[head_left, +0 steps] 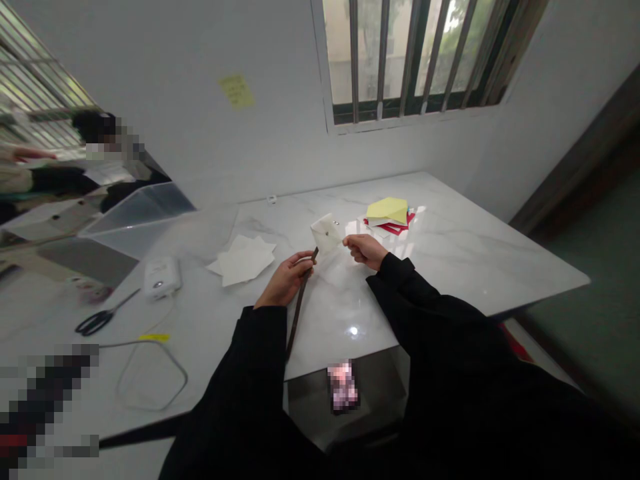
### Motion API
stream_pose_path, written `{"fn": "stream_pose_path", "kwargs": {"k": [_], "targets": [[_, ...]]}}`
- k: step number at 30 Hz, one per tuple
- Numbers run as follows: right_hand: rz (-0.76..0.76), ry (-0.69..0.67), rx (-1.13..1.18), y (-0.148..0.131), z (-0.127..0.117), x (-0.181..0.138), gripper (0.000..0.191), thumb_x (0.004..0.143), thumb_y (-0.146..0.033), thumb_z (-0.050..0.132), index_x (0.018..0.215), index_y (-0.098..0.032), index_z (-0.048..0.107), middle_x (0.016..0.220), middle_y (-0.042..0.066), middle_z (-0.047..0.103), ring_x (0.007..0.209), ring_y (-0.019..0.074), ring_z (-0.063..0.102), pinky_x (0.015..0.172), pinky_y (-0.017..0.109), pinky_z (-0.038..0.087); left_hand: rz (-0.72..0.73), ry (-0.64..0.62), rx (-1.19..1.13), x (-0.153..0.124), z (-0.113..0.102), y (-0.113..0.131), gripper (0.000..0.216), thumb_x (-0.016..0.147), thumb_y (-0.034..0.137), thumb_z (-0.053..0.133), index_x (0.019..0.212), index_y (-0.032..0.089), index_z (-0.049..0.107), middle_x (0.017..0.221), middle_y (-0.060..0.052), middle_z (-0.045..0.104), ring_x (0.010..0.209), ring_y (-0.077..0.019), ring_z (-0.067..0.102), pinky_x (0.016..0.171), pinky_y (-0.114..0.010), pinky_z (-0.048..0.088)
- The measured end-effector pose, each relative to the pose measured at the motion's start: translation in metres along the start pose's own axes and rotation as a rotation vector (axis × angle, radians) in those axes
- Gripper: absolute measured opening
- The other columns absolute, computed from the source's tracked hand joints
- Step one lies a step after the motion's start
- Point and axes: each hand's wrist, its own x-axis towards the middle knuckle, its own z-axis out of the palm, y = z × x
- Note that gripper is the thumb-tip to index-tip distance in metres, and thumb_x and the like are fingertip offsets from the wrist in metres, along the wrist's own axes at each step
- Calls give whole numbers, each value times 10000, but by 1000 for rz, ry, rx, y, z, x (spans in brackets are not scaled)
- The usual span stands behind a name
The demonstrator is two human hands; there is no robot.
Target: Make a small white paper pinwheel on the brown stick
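My left hand [290,275] is closed around a slim brown stick [297,317], which slants up from the table's front edge. Just past the stick's upper end is a small folded piece of white paper [326,231] with a dark spot near its middle. The fingertips of my right hand [366,251] are pinched at the paper's right-hand corner. Whether the stick and the paper are joined cannot be made out. Left of my left hand lies a spread of white paper sheets [246,259] with pointed corners.
Yellow, white and red papers [387,212] are stacked at the back right of the marble-patterned table [450,267]. On the left are black scissors [95,321], a white power strip [162,276] and a grey cable [183,372]. Behind a clear divider [140,213] sits another person.
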Motion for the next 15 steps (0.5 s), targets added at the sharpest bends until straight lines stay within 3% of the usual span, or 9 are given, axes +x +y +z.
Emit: {"fn": "stream_pose_path", "kwargs": {"k": [3,5,7,11,15], "targets": [[-57,254,-62,4,-5,8,197,786,-207,633,971,-144,663,571,-98,360,445,57,232,415,203,146,-9,7,-28,-1,1,2,453,651,288,922,1046,151,748,902,-31,741,720,-95,596,702,-226,463],[-80,346,-198,7,-8,12,344,796,-197,632,1132,-143,682,588,-79,444,469,73,313,450,208,218,-5,3,-31,-1,2,2,451,653,290,924,1042,144,748,906,-38,744,711,-92,594,693,-225,464],[-103,316,-413,10,-11,13,364,796,-198,623,1145,-147,714,593,-60,505,510,90,394,508,220,288,3,2,-27,-1,2,2,436,661,286,920,1036,143,751,905,-40,744,701,-90,592,681,-223,465],[-108,124,-780,10,-13,12,210,790,-240,589,783,-138,773,552,-28,517,591,122,472,607,260,338,2,12,-42,1,1,0,411,674,267,912,1037,147,759,896,-39,741,710,-93,606,687,-221,479],[-154,182,-864,6,-11,9,255,794,-250,556,738,-144,781,545,-23,522,626,141,490,645,281,337,10,8,-51,3,0,-2,372,698,229,893,1035,137,768,896,-48,743,699,-93,611,669,-215,486]]}}
